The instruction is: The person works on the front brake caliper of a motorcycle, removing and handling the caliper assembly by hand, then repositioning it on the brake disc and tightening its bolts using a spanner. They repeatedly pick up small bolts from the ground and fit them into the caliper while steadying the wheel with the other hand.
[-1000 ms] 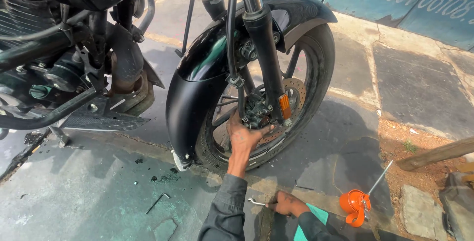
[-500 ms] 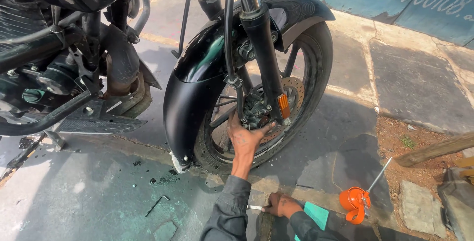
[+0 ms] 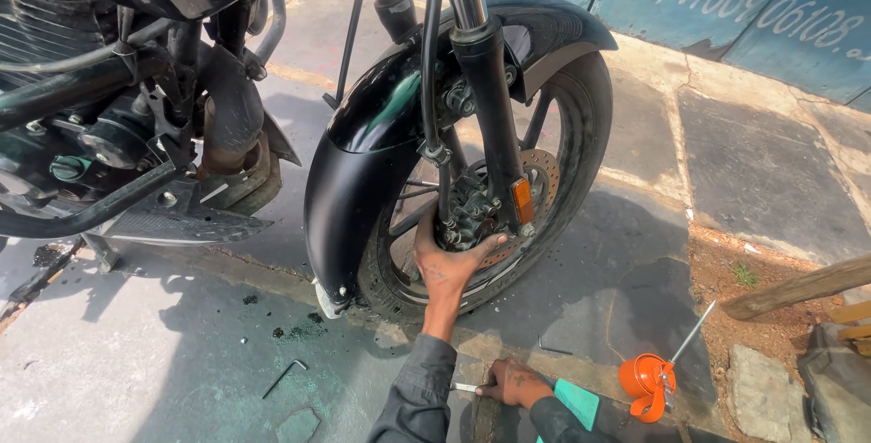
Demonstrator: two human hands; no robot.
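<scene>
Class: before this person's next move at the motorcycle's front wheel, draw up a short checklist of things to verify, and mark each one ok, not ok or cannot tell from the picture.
1. Left hand in firm contact with the brake caliper at the hub: ok, the fingers wrap its underside.
2. Right hand has a tool: ok, it grips a small metal tool low by the ground.
3. Which kind of tool that is: cannot tell, mostly hidden.
4. Front wheel steady on the pavement: cannot tell, no stand shows.
5. Orange oil can close at hand: ok, right of the right hand.
6. Hex key off the ground: not ok, it lies loose on the concrete.
</scene>
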